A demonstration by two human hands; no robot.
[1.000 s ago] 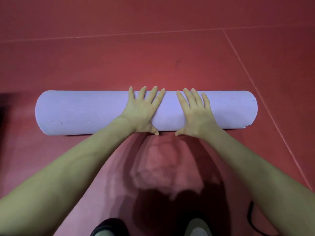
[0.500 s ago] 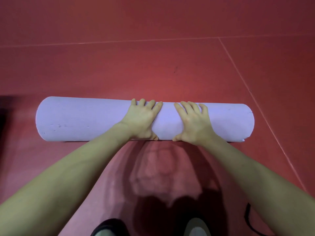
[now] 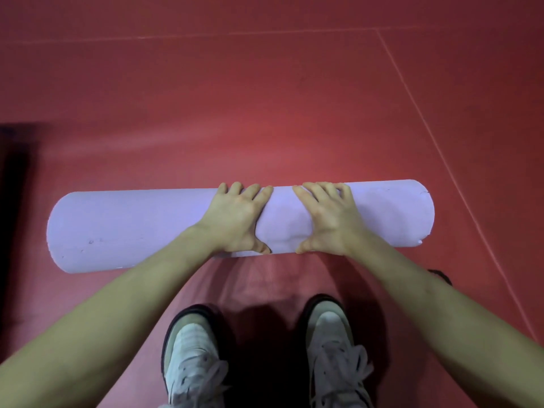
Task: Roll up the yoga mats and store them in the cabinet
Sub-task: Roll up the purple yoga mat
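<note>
Right now your yoga mat [image 3: 147, 228] lies fully rolled into a pale lilac cylinder across the red floor [image 3: 265, 113], running from left to right in front of you, with its right end sitting slightly farther from you than its left. Your left hand [image 3: 235, 220] rests on top of the roll just left of its middle, fingers curled over the far side and thumb tucked against the near lower edge. Your right hand [image 3: 326, 219] mirrors it just right of the middle, fingers bent over the top and thumb pointing inward along the near edge. Each grip is closed around the curve of the roll, pressing it down so the foam between your thumbs dimples a little. A small strip of mat shows between the two hands, which are close but not touching. Your shoes [image 3: 194, 360], pale with dark soles and white laces, stand on the floor just behind the roll, one under each forearm. Thin pale seam lines [image 3: 441, 148] cross the floor beyond the mat and down its right side. A dark area sits at the left edge of the floor; what it is cannot be made out.
</note>
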